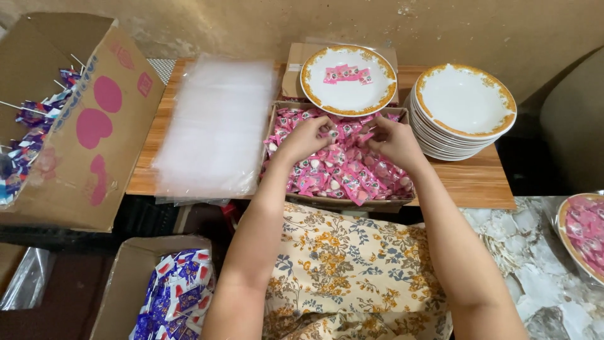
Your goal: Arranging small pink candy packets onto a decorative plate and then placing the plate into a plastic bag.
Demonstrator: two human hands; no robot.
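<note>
Far on the left I see a big cardboard box (94, 126) with pink hearts on its flap, and lollipops (28, 135) in blue and white wrappers lie inside it. Below it sits a smaller box (129, 277) full of blue and white candy packs (179, 296). Next comes a pile of clear plastic bags (217, 126) lying flat on the wooden bench (478, 182).

In the middle is a low box (343, 203) full of pink wrapped candies (343, 170). My left hand (308, 135) is right on top of the candies, and its grip is pressed together, pinching one small candy near the top of the pile. My right hand (393, 140) is just beside it, also touching the candies, with its fingers curled in on a pink wrapper. The two hands are near each other but apart.

Behind the box stands a white plate with a gold rim (349, 79), and a few pink candies lie on it. To the right is a stack of the same plates (462, 107). At the far right edge, another plate (582, 233) holds more pink candies.
</note>
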